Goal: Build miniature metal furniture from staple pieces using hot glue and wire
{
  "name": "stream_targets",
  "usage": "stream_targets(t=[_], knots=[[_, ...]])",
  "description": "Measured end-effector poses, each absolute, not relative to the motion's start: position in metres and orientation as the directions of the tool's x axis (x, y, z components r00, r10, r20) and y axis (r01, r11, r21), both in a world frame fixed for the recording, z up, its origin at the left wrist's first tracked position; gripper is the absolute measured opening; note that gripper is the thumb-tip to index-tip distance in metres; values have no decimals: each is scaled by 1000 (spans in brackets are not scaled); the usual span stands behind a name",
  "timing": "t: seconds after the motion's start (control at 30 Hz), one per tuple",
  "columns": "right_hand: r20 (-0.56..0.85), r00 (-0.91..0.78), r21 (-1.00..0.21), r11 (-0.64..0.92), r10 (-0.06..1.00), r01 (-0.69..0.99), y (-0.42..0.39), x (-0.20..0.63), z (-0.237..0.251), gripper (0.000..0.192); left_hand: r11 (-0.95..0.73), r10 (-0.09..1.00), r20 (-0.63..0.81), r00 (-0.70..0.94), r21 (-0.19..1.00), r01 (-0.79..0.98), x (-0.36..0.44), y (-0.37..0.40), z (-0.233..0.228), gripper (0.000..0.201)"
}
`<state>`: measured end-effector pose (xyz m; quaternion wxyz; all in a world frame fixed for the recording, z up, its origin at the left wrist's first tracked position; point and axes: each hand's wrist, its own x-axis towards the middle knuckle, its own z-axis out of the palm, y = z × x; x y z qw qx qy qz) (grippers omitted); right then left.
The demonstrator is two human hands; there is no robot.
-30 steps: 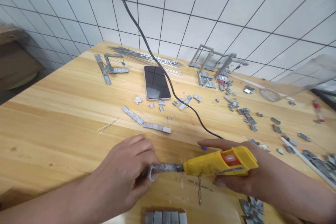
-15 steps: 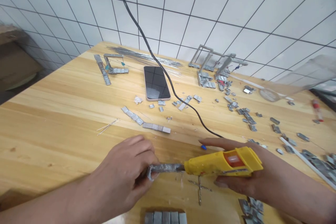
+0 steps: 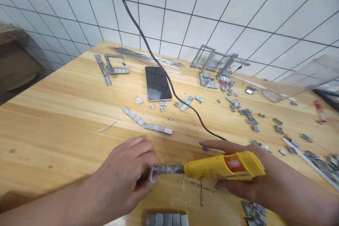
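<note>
Seen from above, a wooden table [image 3: 53,113] stands against a white tiled wall. At far left lies a bent strip of metal clips [image 3: 106,70], with a fan of thin wires [image 3: 148,57] behind it. Near the front edge, the left hand [image 3: 127,176] pinches a small grey metal piece [image 3: 152,173] between thumb and fingers, its nail touching the crusted metal tip of a yellow soldering iron [image 3: 222,166]. That tool lies level, gripped in the closed right hand [image 3: 246,180] (forefinger stretched out along its far side). A black cord [image 3: 169,84] runs up past a dark phone [image 3: 158,83] lying face up. Loose clips [image 3: 249,116] litter the right side, and 1 clear plastic container [image 3: 299,77] lies tipped over there.
</note>
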<state>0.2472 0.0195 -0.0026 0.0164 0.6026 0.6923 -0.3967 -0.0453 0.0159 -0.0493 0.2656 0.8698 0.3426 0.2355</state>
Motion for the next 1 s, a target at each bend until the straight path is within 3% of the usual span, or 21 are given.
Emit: stream_targets(t=[0.63, 0.83, 1.0], knots=[[-497, -262, -544, -62, 827, 836, 22, 245, 6, 63, -623, 717, 220, 662, 628, 466, -46, 16, -50, 15], [-438, -279, -563, -19, 855, 826, 24, 250, 16, 60, -609, 733, 215, 646, 629, 482, -45, 16, -49, 13], [-484, -272, -553, -50, 832, 832, 20, 254, 10, 64, -608, 734, 215, 645, 630, 482, -44, 16, -47, 14]])
